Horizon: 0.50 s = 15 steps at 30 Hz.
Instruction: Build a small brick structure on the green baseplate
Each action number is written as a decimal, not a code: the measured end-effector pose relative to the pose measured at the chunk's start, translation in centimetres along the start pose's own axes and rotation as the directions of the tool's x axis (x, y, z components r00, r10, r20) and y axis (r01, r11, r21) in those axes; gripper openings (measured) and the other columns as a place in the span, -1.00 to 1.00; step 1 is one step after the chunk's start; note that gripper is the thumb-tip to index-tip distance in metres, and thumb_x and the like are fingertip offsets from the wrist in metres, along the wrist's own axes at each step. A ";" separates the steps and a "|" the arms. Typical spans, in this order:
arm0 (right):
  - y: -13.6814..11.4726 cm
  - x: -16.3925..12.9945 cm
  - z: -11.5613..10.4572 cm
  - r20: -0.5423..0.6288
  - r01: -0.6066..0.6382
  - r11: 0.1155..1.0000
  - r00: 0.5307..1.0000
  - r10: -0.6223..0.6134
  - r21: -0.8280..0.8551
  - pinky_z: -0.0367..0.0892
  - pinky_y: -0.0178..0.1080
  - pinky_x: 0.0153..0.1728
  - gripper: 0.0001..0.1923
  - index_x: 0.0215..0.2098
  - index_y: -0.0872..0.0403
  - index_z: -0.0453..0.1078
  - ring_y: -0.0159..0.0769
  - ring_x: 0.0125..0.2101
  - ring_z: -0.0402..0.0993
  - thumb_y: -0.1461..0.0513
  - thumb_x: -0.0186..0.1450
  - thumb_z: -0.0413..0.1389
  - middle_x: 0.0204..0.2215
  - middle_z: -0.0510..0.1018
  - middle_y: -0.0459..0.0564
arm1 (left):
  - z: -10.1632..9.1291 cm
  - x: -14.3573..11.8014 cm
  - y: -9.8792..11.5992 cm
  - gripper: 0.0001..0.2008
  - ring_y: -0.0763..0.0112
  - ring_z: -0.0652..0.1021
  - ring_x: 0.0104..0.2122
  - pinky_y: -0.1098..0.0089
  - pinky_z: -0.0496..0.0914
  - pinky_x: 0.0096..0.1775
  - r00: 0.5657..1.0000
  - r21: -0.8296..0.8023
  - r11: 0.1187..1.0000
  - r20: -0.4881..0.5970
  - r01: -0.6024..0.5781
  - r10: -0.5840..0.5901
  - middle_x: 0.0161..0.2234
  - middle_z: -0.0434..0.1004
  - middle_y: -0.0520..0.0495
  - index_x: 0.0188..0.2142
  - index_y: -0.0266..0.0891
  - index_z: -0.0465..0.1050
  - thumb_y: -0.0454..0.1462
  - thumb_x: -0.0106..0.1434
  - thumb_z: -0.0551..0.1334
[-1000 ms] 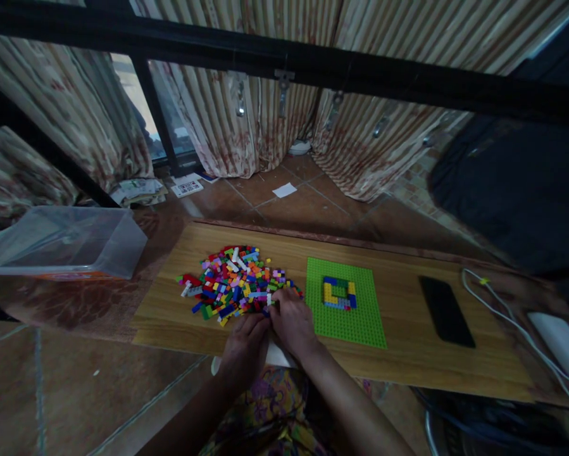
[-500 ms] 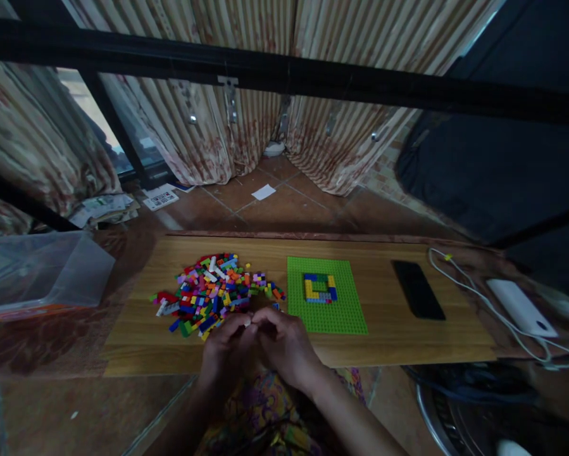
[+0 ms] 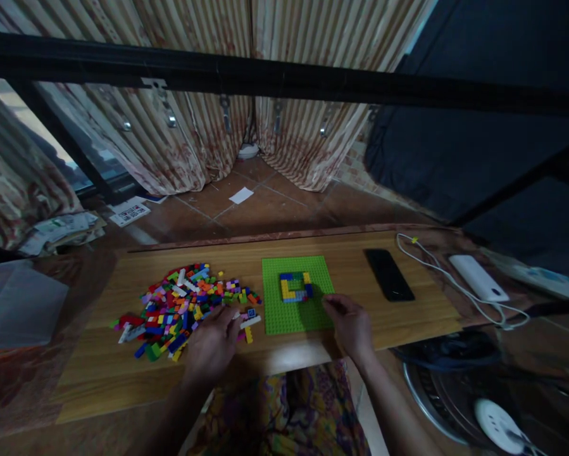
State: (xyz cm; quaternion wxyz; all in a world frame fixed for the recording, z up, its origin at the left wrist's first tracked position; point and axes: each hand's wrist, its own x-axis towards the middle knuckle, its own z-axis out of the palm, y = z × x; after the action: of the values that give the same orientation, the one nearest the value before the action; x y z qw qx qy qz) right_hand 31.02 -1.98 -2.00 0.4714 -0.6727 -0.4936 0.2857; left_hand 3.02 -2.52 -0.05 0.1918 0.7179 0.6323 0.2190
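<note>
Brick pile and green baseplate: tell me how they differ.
The brick pile is loose, jumbled and many-coloured; the green baseplate is one flat square of a single colour, bearing a small square ring of bricks. The left hand rests at the pile's edge; the right hand at the baseplate's corner. Both lie on the wooden board.

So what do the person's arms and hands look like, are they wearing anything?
Both arms are bare to the edge of the picture: no sleeves show. The left hand and the right hand wear no gloves, and no watch or bracelet can be seen; the dim light hides any rings. Below them lies flowery cloth in purple and yellow.
</note>
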 end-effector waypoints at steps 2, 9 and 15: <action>0.5 0.8 -0.4 0.090 0.131 0.982 0.989 -0.119 -0.139 0.41 -0.16 -0.23 -0.86 -0.32 0.06 0.51 -0.22 -0.32 0.52 0.23 0.21 0.11 -0.34 0.59 0.01 | -0.1 0.7 0.4 -0.74 0.29 0.54 -0.30 0.37 0.38 -0.32 0.997 0.162 0.987 0.071 -0.004 -0.008 -0.24 0.53 -0.09 -0.19 -0.16 0.48 -0.24 0.36 0.01; 1.0 1.7 0.9 0.299 0.396 0.852 0.906 -0.301 -0.343 0.40 -0.14 -0.10 -0.73 -0.16 0.08 0.48 -0.19 -0.20 0.52 0.36 0.28 -0.01 -0.22 0.60 0.07 | 0.2 0.7 0.8 -0.77 0.27 0.53 -0.22 0.36 0.39 -0.25 0.997 0.323 0.946 0.073 -0.018 -0.006 -0.18 0.52 -0.10 -0.17 -0.19 0.45 -0.28 0.35 0.03; 1.2 2.1 0.8 0.334 0.420 0.830 0.892 -0.305 -0.366 0.42 -0.15 -0.10 -0.64 -0.04 0.08 0.40 -0.21 -0.18 0.52 0.41 0.24 -0.02 -0.19 0.59 0.06 | 1.4 0.7 2.5 -0.79 0.27 0.52 -0.18 0.34 0.42 -0.19 0.993 0.247 0.964 -0.035 -0.101 0.113 -0.16 0.50 -0.08 -0.12 -0.16 0.42 -0.26 0.34 0.06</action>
State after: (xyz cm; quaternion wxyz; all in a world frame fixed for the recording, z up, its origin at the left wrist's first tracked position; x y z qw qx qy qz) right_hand 31.56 0.21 -3.21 0.2884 -0.6088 -0.7214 0.1608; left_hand 5.97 -2.16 0.20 0.0743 0.7637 0.6192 0.1670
